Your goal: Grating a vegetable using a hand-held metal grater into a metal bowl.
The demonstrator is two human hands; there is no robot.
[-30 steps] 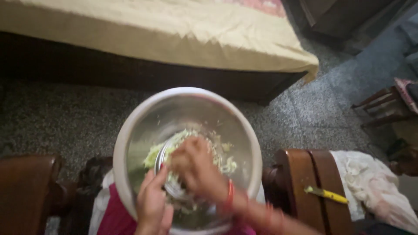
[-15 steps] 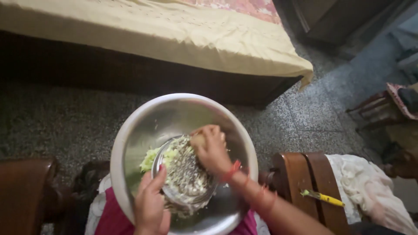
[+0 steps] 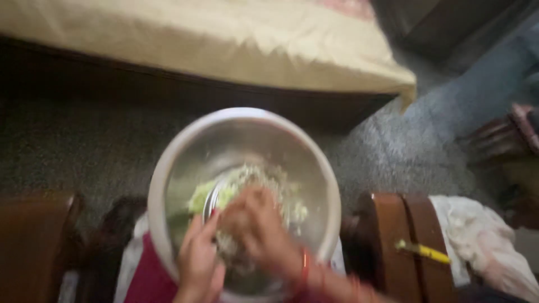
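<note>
Your large round steel bowl [image 3: 168, 185] sits in your lap, smooth and likely slippery at the rim. Your left hand [image 3: 199, 264] grips the small round metal grater [image 3: 216, 196] held inside it; your right hand [image 3: 255, 227] presses a pale piece against it, blurred. The shredded green-white vegetable [image 3: 205, 193] looks soft, wet and light. Take the grater by its edge.

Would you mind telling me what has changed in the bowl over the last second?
The right hand slid from the grater's near end to its far end and back again. The left hand kept hold of the round grater. The steel bowl and pale green shreds stayed in place.
</note>
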